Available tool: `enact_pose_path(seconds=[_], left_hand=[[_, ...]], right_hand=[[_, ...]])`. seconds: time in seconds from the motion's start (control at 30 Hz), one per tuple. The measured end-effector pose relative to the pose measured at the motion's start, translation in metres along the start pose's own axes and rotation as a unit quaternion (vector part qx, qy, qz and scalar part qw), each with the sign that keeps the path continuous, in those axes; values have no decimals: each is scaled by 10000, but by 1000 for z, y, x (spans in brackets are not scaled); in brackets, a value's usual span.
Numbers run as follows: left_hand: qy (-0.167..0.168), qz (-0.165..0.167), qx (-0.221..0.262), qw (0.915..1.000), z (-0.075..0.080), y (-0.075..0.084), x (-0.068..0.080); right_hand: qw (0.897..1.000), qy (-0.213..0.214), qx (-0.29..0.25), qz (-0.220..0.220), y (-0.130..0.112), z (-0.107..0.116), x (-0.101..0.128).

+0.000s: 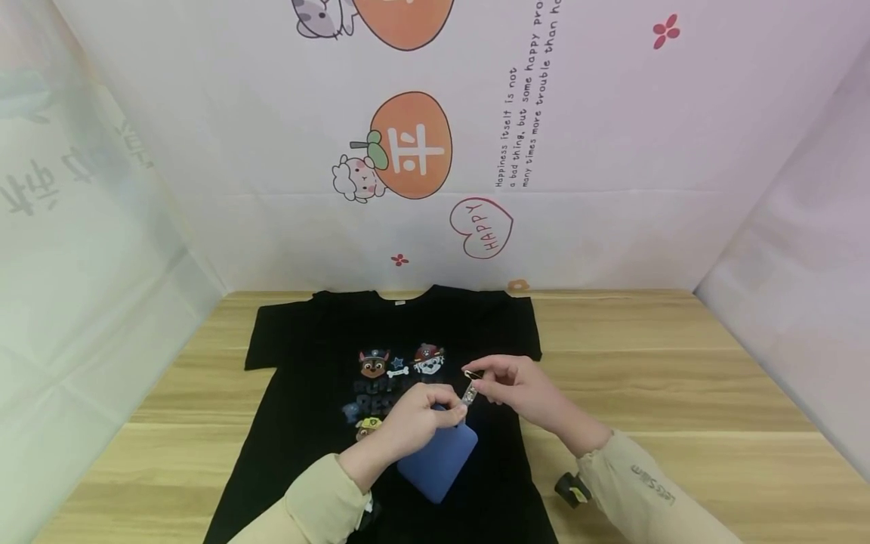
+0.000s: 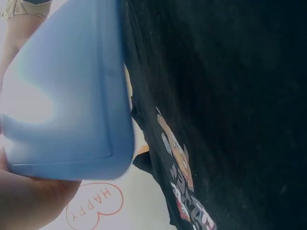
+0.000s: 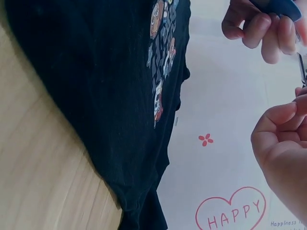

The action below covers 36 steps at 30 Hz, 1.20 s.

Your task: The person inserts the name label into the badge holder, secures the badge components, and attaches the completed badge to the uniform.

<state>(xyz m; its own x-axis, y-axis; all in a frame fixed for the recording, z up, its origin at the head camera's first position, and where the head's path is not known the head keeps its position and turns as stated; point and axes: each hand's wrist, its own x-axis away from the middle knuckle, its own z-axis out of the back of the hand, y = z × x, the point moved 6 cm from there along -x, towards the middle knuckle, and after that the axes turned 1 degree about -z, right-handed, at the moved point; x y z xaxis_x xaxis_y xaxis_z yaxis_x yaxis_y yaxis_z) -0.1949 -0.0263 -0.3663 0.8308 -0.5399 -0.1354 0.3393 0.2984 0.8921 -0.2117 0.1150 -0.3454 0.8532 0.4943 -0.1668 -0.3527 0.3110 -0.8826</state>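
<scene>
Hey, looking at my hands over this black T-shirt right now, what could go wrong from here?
The blue case hangs tilted in the left hand above the T-shirt; a loose hold might let it drop. The right hand pinches a small metal clasp by the fingertips, so it could slip free. If it falls on the black cloth, a part that small may be hard to spot.

I see a matt black cloth T-shirt (image 1: pixel 319 355) with printed cartoon dogs on a pale wood-grain table (image 1: pixel 680 393), a smooth blue plastic case (image 1: pixel 440 461), and a small shiny metal piece (image 1: pixel 469 393).
</scene>
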Motion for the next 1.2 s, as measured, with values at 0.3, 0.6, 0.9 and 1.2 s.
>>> enact_pose_path(seconds=[0.3, 0.6, 0.9, 1.2], left_hand=[[-175, 142, 82, 9997, -2, -2, 0], [-404, 81, 306, 9987, -3, -1, -1], [-1054, -672, 1354, 9829, -6, 11, 3], [-1711, -1150, 1923, 9594, -12, 18, 7]], right_hand=[[9988, -269, 225, 348, -5, 1, 1], [9957, -623, 251, 640, -10, 5, 2], [9876, -272, -87, 1544, -18, 22, 10], [9627, -818, 7, 2581, -36, 14, 20]])
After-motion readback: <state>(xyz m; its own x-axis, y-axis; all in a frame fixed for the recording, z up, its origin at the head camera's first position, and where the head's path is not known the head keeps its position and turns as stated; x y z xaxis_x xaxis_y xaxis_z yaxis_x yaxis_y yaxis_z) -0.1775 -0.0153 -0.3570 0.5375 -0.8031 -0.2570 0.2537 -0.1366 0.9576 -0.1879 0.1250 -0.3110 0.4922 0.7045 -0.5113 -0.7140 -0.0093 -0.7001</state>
